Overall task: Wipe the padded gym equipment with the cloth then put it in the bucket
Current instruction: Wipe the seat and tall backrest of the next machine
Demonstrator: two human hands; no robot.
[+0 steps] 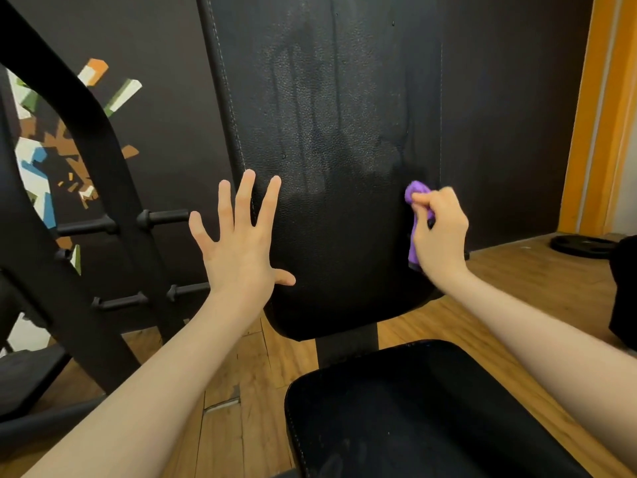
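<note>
A black padded backrest (331,132) stands upright in front of me, with wet streaks running down its middle. Below it lies the black padded seat (413,415). My right hand (439,236) grips a bunched purple cloth (415,208) against the backrest's right edge. My left hand (241,243) is spread flat with straight fingers over the backrest's lower left side. No bucket is in view.
A black steel rack frame (93,188) with horizontal pegs rises on the left. Behind it is a dark wall with a colourful mural (38,160). A weight plate (582,246) lies on the wooden floor (262,367) at the right, near an orange door frame (599,115).
</note>
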